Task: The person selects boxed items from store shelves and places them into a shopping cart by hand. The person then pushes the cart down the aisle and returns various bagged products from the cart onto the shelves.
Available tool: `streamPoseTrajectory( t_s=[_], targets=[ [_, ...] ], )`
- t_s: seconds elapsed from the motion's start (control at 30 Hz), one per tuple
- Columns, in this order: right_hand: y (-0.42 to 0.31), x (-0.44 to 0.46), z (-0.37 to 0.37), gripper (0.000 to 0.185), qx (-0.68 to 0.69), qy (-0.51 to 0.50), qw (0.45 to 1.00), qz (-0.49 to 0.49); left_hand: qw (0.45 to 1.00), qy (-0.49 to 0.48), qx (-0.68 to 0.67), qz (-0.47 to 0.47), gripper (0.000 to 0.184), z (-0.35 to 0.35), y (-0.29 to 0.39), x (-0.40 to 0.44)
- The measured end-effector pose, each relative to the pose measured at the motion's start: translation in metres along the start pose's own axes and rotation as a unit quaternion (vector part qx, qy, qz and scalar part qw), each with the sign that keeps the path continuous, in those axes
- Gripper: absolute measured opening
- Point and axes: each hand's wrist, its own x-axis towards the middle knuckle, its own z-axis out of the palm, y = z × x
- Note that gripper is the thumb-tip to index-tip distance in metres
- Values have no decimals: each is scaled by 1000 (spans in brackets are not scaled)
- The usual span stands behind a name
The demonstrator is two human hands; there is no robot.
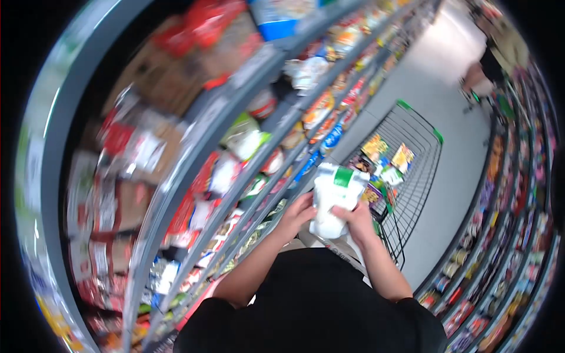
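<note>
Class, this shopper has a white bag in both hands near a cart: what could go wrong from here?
The white bag might slip if the left hand or right hand loosens. Falling forward, it could strike the packets in the cart.

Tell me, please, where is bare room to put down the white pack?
Inside the cart, bare mesh lies between the packets and its right side. Bare floor lies between cart and right shelves. Crowded: the cart's left side, with packets, and the left shelves.

The green label [343,177] on the white pouch [328,220] is unreadable, and the upper-left red packaging [215,23] is blurred.
</note>
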Motion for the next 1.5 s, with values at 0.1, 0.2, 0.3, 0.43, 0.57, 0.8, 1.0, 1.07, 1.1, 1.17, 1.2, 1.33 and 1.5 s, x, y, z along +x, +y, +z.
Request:
streamPoseTrajectory(
  t_s=[0.1, 0.2, 0.3, 0.43, 0.57, 0.8, 1.0, 1.07, 1.1, 1.17, 1.2, 1.33, 1.5],
  targets=[
    [23, -18, 58, 43, -24, -57, 998, 15, 997, 72, -8, 28, 47, 2, 30, -38],
    [27, -32, 93, 37, -56, -75, 996, -3, 987, 140, -57, 58, 33, -1, 35, -71],
    [27, -49, 117, 28, -133, -85, 986, -59, 954, 200, -198, 99, 36, -6, 42, -107],
    [51, -53, 120, 26, -124, -154, 980, -15, 935, 225, -238, 140, 55, -21, 40, -144],
    [45, -66, 140, 32, 34, -270, 939, 211, 906, 17, -387, 169, 86, -48, 39, -173],
    [103, -61, 179, 39, 146, -502, 750, 405, 913, 70, -358, 185, 58, -72, 15, -216],
    [77, -98, 220, 55, 10, -310, 917, 251, 875, 349, -172, 288, 30, -90, 32, -278],
    [97, -101, 219, 51, -42, -375, 907, 187, 866, 371, -165, 293, 28, -94, 30, -292],
    [98, -107, 226, 48, -162, -394, 895, 134, 866, 382, -130, 294, 29, -98, 29, -299],
    [104, -114, 239, 50, -245, -386, 882, 109, 861, 394, -84, 311, 28, -108, 28, -309],
    [108, -117, 245, 50, -246, -393, 879, 113, 857, 402, -85, 311, 28, -114, 27, -315],
    [126, -128, 262, 51, -192, -396, 891, 112, 889, 327, -154, 281, 33, -140, 22, -336],
    [155, -140, 271, 56, -48, -373, 894, 244, 896, 159, -299, 288, 85, -142, 10, -350]
  ],
)
